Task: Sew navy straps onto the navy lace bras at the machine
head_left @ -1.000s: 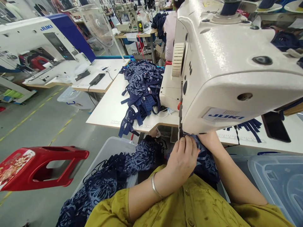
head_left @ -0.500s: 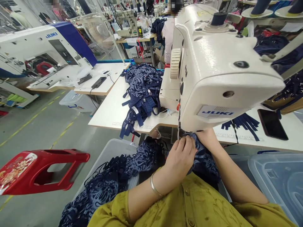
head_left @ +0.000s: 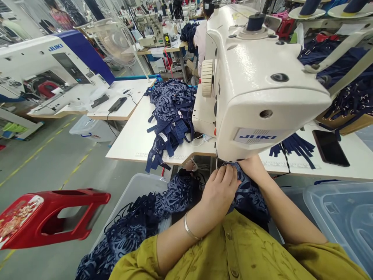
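Note:
Below the head of a white sewing machine (head_left: 271,97), both of my hands are at a navy patterned garment (head_left: 247,190) that hangs towards my lap. My left hand (head_left: 220,188), with a bangle at the wrist, has its fingers bent together and gripping the garment's edge near the needle area. Just to the right, my right hand (head_left: 251,167) touches the same cloth under the machine head. Its fingertips are hidden there, as is the needle's contact with the cloth.
A heap of navy strapped garments (head_left: 171,112) lies left of the machine. More garments (head_left: 125,229) spill over a clear bin on my left. Navy straps (head_left: 294,147) and a phone (head_left: 330,147) rest on the right side. A red stool (head_left: 55,217) stands on the floor.
The view has shifted slightly, so the machine appears a little further left. Both hands keep nearly the same position at the garment.

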